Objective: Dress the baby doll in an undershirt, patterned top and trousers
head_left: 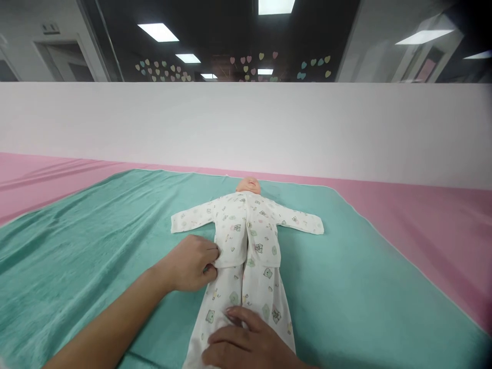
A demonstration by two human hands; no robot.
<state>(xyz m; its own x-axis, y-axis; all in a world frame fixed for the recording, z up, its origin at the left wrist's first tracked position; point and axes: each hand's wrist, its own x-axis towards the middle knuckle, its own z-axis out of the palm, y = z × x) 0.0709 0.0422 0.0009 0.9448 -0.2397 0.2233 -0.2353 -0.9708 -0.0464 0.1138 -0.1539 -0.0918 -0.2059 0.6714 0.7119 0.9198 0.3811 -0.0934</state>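
A baby doll (249, 185) lies on its back on a teal towel (96, 246), head away from me. It wears a white printed jacket (246, 225) with both sleeves spread out, and matching trousers (246, 297). My left hand (190, 264) is closed in a pinch on the jacket's lower left hem, beside the doll's waist. My right hand (246, 343) lies on the trouser legs near the bottom of the view, fingers stretched flat and pressing the cloth.
The teal towel lies over a pink sheet (423, 220) that shows on the left and right. A white partition wall (246, 128) runs across just behind the doll's head. Dark glass with paper hearts (246, 64) is above it.
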